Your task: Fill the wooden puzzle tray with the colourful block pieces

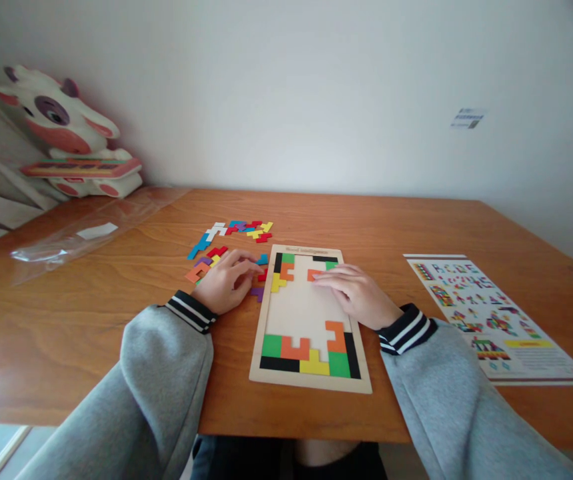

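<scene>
A light wooden puzzle board (pixel 311 385) lies in front of me, with black, green, orange and yellow pieces along its edges and a bare middle. My right hand (pixel 359 292) is over its right side, fingers close together and fingertips on an orange puzzle piece (pixel 312 274); the thumb and part of that piece are hidden. Left of the board, my left hand (pixel 229 280) rests low among loose pieces, fingers stretched and somewhat apart, with nothing seen in them. Close to it lie an orange piece (pixel 197 272), a purple piece (pixel 257 293) and a blue piece (pixel 263 259).
More coloured pieces (pixel 236 228) are scattered farther back on the wooden table (pixel 366 227). A printed pattern sheet (pixel 491 313) lies at the right. At the back left are a clear plastic bag (pixel 61 243) and a cow-shaped toy with a keyboard (pixel 81 140), near the wall.
</scene>
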`<state>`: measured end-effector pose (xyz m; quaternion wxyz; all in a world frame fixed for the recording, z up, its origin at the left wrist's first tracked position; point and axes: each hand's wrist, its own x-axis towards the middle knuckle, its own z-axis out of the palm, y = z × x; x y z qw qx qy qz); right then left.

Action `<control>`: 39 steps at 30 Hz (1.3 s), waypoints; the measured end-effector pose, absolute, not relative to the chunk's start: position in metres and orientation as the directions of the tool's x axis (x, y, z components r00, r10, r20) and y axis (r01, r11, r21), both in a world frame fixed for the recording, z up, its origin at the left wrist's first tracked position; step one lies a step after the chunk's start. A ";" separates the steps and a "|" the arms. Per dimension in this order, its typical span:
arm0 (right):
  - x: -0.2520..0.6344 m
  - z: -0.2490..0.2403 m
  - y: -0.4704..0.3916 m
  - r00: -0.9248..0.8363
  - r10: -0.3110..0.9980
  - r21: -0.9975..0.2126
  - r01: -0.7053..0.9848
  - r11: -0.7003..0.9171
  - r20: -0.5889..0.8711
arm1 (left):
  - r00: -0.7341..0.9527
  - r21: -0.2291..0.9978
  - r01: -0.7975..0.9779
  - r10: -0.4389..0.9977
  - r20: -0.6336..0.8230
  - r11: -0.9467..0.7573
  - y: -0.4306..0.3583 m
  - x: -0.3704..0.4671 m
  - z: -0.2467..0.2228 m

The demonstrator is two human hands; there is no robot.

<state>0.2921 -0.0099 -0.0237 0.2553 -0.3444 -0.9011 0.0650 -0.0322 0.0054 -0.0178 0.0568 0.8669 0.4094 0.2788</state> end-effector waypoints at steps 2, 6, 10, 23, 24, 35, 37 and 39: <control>0.291 -0.026 -0.010 -0.651 0.639 -0.300 0.565 0.769 0.410 | 0.509 0.327 0.679 0.742 0.436 -0.658 0.005 -0.032 -0.018; 0.287 -0.026 -0.013 -0.677 0.640 -0.303 0.564 0.768 0.362 | 0.512 0.321 0.676 0.736 0.442 -0.663 0.006 -0.032 -0.018; 0.285 -0.022 -0.017 -0.666 0.676 -0.253 0.628 0.736 0.316 | 0.519 0.308 0.674 0.728 0.449 -0.671 0.006 -0.033 -0.019; 0.285 -0.019 -0.021 -0.572 0.771 -0.200 0.751 0.629 0.279 | 0.523 0.306 0.671 0.724 0.451 -0.675 0.006 -0.033 -0.019; 0.285 -0.019 -0.021 -0.573 0.774 -0.198 0.753 0.627 0.271 | 0.522 0.307 0.671 0.724 0.451 -0.675 0.006 -0.033 -0.020; 0.288 -0.022 -0.018 -0.460 0.844 -0.221 0.824 0.521 0.277 | 0.472 0.261 0.717 0.725 0.501 -0.647 0.007 -0.034 -0.019; 0.290 -0.025 -0.017 -0.417 0.865 -0.244 0.841 0.484 0.279 | 0.402 0.235 0.774 0.743 0.535 -0.588 0.009 -0.036 -0.020; 0.292 -0.029 -0.015 -0.387 0.878 -0.261 0.850 0.458 0.280 | 0.330 0.214 0.830 0.763 0.556 -0.515 0.011 -0.039 -0.021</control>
